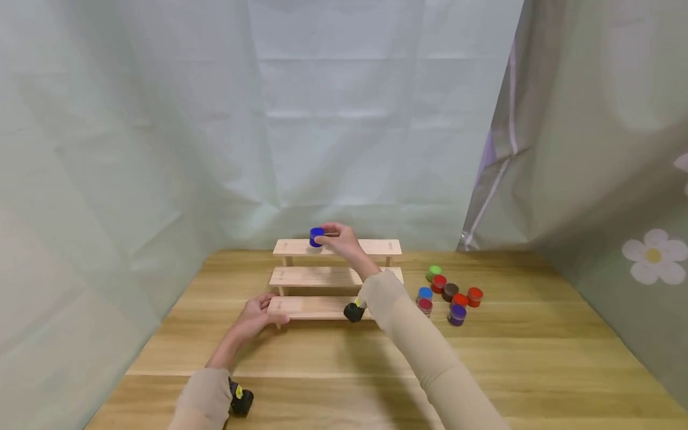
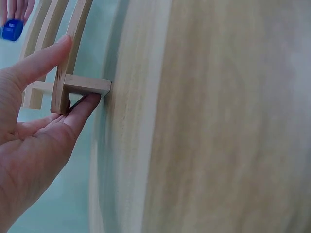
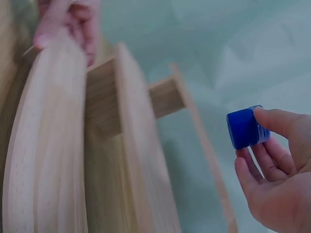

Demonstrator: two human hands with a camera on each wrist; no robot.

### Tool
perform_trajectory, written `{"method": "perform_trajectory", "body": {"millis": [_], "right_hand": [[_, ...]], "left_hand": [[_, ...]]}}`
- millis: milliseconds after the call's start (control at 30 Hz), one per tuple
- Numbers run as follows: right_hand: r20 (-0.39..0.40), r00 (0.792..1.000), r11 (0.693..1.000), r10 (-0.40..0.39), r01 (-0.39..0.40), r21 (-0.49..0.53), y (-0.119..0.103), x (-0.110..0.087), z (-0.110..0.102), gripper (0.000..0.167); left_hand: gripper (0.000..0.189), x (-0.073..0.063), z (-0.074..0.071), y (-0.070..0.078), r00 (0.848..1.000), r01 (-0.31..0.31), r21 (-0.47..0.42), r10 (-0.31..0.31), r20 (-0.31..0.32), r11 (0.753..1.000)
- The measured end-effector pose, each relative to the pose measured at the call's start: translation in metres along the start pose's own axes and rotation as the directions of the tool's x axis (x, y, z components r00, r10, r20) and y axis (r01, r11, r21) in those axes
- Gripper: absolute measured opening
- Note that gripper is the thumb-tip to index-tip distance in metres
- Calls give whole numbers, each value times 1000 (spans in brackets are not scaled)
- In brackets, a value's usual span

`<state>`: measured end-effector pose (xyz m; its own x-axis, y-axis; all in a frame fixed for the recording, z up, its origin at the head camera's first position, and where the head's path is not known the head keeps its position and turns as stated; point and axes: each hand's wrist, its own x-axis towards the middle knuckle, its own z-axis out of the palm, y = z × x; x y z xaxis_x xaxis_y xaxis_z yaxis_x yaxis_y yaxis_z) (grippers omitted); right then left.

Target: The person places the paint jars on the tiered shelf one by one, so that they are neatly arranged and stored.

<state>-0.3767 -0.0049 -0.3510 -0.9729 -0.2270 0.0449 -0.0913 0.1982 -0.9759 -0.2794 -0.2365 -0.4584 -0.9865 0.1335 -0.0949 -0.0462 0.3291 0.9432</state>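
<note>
Your left hand (image 1: 252, 318) is gripping the rack (image 1: 317, 276), likely for steadiness; your right hand (image 1: 344, 242) is pinching the blue jar (image 3: 241, 129).

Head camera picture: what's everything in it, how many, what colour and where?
table: one, brown wood, underneath
shelf: one, pale wood, on table
held jar: one, deep blue, at shelf's top
red jars: four, red, right of shelf
green jar, blue jar, purple jar, dark jar: one each, among these
cloth: count unclear, pale green, behind and sides
flowers: one whole, others partial, white, far right
wrist cameras: two, black, on wrists
sleeves: two, beige, on arms
left hand: one, gripping shelf's lowest step
right hand: one, holding that jar
</note>
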Motion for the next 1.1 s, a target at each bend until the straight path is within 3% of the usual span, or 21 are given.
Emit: {"method": "perform_trajectory", "body": {"millis": [267, 433, 867, 1100], "right_hand": [[-33, 998, 998, -62, 61, -33, 8, 9, 15, 41], [-18, 997, 996, -79, 79, -42, 12, 10, 22, 40], [-41, 999, 997, -33, 30, -72, 11, 5, 30, 41], [12, 999, 995, -45, 45, -87, 7, 3, 26, 52]], "left_hand": [[90, 2, 3, 6, 999, -10, 3, 10, 41, 1000], [88, 2, 5, 6, 1000, -9, 14, 9, 23, 1000], [83, 1, 13, 1, 1000, -9, -31, 9, 11, 999], [85, 2, 7, 5, 1000, -5, -18, 5, 16, 1000]]}}
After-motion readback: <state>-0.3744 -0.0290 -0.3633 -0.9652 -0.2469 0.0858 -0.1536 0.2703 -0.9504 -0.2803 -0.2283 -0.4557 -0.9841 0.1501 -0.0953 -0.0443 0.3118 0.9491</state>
